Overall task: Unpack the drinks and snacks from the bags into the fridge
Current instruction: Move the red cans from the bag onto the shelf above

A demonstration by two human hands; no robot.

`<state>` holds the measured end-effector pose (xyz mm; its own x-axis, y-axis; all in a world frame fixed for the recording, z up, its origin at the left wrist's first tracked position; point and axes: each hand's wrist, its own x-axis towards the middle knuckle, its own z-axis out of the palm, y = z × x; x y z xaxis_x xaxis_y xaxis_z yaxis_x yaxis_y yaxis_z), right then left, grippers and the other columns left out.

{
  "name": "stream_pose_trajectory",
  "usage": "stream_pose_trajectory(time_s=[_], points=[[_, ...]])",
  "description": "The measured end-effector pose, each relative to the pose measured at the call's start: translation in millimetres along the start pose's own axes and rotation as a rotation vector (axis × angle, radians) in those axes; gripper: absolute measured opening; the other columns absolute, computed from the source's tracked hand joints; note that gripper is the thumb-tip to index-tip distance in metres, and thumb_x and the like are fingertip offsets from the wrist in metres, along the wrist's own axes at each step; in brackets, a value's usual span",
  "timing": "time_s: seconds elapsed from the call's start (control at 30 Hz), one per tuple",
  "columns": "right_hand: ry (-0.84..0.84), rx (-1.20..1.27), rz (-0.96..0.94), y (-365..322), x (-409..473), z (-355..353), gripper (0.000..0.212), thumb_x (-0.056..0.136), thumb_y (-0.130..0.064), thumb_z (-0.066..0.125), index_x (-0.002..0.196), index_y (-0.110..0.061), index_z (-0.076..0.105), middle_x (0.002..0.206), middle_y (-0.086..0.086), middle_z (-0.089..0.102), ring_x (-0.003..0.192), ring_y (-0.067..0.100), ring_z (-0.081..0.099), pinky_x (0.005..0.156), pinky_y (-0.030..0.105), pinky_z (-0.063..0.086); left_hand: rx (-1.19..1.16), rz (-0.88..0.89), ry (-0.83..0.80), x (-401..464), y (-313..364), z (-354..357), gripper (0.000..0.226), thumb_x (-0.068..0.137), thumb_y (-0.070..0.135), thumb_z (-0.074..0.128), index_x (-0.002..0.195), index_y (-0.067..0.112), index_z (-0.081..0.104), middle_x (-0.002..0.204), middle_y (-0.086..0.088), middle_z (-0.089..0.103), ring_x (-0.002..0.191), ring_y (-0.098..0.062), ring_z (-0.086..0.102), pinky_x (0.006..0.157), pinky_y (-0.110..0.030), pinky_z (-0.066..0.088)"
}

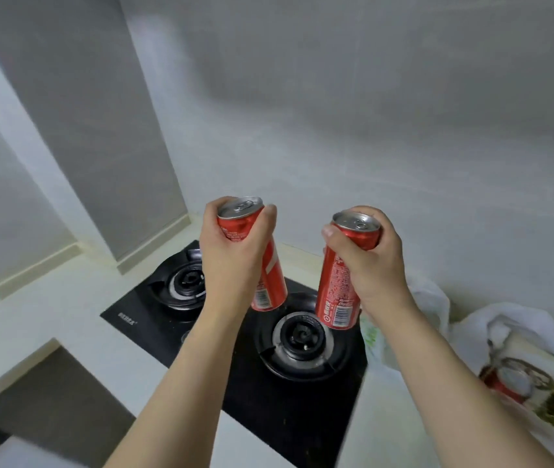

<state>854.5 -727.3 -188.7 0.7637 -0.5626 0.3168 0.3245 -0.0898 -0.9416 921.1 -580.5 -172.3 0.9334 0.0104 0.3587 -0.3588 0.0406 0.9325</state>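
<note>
Above the black stove [235, 359], your left hand [231, 255] and right hand [370, 261] each grip a red can [270, 275] [338, 292] near its top; either could slip onto the burners.

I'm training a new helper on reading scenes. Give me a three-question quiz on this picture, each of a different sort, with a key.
1. True or false: each hand holds a red can.
2. What lies beneath the cans? A) a sink B) a stove C) a tray
3. Fill in: the white bags sit on the person's ____ side.

Key:
1. True: the left hand grips the left can, the right hand grips the right can.
2. B
3. Right: one bag beside the stove, the other bag further right.
</note>
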Motion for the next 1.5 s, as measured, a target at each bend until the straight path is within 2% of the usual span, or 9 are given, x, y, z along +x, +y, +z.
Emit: stream_pose_trajectory(time_s=[0.13, 0.3, 0.47, 0.6, 0.77, 0.9, 1.17, 1.37, 1.5], points=[[-0.125, 0.014, -0.003, -2.0, -10.0, 53.1, 0.028, 0.068, -0.035, 0.079, 0.09, -0.029, 0.063, 0.09, 0.002, 0.069, 0.083, 0.03, 0.069, 0.077, 0.05, 0.058, 0.038, -0.01, 0.113, 4.1, 3.5, -55.5, 0.029, 0.074, 0.041, 0.075, 0.095, 0.039, 0.055, 0.092, 0.002, 0.069, 0.08, -0.021, 0.071, 0.075, -0.047, 0.06], [-0.258, 0.057, 0.003, -5.1, -26.6, 124.5, 0.04, 0.062, -0.044, 0.079, 0.094, -0.027, 0.062, 0.091, 0.002, 0.069, 0.084, 0.028, 0.069, 0.077, 0.048, 0.059, 0.068, 0.033, 0.216, 8.3, 13.8, -128.8, 0.028, 0.078, 0.025, 0.075, 0.1, 0.027, 0.057, 0.083, 0.007, 0.069, 0.072, -0.016, 0.071, 0.063, -0.03, 0.058], [-0.405, 0.14, 0.029, -7.8, -50.3, 201.1, 0.037, 0.073, -0.028, 0.083, 0.101, -0.024, 0.06, 0.091, -0.004, 0.067, 0.081, 0.011, 0.068, 0.07, 0.027, 0.054, 0.178, 0.099, 0.306, 12.6, 19.7, -205.3, 0.031, 0.078, 0.034, 0.077, 0.099, 0.036, 0.054, 0.088, 0.013, 0.065, 0.078, 0.001, 0.065, 0.068, -0.02, 0.053], [-0.498, 0.177, 0.041, -11.6, -75.2, 256.8, 0.039, 0.065, -0.042, 0.082, 0.096, -0.031, 0.061, 0.097, 0.005, 0.066, 0.092, 0.031, 0.067, 0.08, 0.049, 0.058, 0.222, 0.119, 0.362, 13.7, 21.6, -264.2, 0.036, 0.076, 0.044, 0.075, 0.104, 0.031, 0.056, 0.093, 0.007, 0.067, 0.082, -0.014, 0.07, 0.071, -0.027, 0.058], [-0.588, 0.254, 0.025, -17.9, -106.5, 316.7, 0.042, 0.063, -0.042, 0.081, 0.096, -0.025, 0.062, 0.086, -0.004, 0.068, 0.083, 0.02, 0.068, 0.069, 0.034, 0.057, 0.326, 0.169, 0.423, 4.3, 26.6, -323.8, 0.03, 0.079, 0.036, 0.076, 0.097, 0.038, 0.053, 0.09, 0.015, 0.063, 0.082, -0.004, 0.066, 0.068, -0.013, 0.052], [-0.656, 0.278, 0.038, -25.4, -130.6, 359.1, 0.035, 0.063, -0.045, 0.082, 0.089, -0.03, 0.064, 0.088, 0.008, 0.067, 0.084, 0.039, 0.066, 0.079, 0.056, 0.056, 0.377, 0.185, 0.501, -10.5, 35.2, -369.9, 0.028, 0.08, 0.032, 0.077, 0.095, 0.037, 0.054, 0.086, 0.017, 0.063, 0.08, -0.002, 0.065, 0.066, -0.012, 0.051], [-0.909, 0.302, 0.033, -38.7, -185.0, 429.6, 0.037, 0.062, -0.053, 0.077, 0.09, -0.035, 0.061, 0.091, 0.006, 0.067, 0.088, 0.033, 0.067, 0.082, 0.055, 0.056, 0.501, 0.193, 0.757, -52.1, 62.4, -441.4, 0.03, 0.074, 0.04, 0.072, 0.097, 0.034, 0.053, 0.085, 0.015, 0.061, 0.078, 0.003, 0.063, 0.063, -0.009, 0.048], [-1.132, 0.374, 0.026, -51.5, -227.7, 468.2, 0.051, 0.061, -0.058, 0.072, 0.102, -0.031, 0.057, 0.093, -0.003, 0.065, 0.086, 0.014, 0.067, 0.076, 0.035, 0.058, 0.59, 0.184, 0.954, -92.4, 79.3, -472.7, 0.044, 0.074, 0.041, 0.071, 0.109, 0.018, 0.058, 0.09, 0.007, 0.065, 0.078, -0.005, 0.066, 0.062, -0.013, 0.05], [-1.261, 0.44, 0.028, -63.3, -261.5, 488.1, 0.05, 0.061, -0.058, 0.071, 0.102, -0.033, 0.057, 0.095, -0.005, 0.063, 0.087, 0.012, 0.065, 0.074, 0.029, 0.055, 0.665, 0.157, 1.095, -122.9, 92.5, -489.7, 0.027, 0.077, 0.033, 0.076, 0.098, 0.027, 0.059, 0.083, 0.007, 0.066, 0.072, -0.009, 0.067, 0.061, -0.018, 0.052]])
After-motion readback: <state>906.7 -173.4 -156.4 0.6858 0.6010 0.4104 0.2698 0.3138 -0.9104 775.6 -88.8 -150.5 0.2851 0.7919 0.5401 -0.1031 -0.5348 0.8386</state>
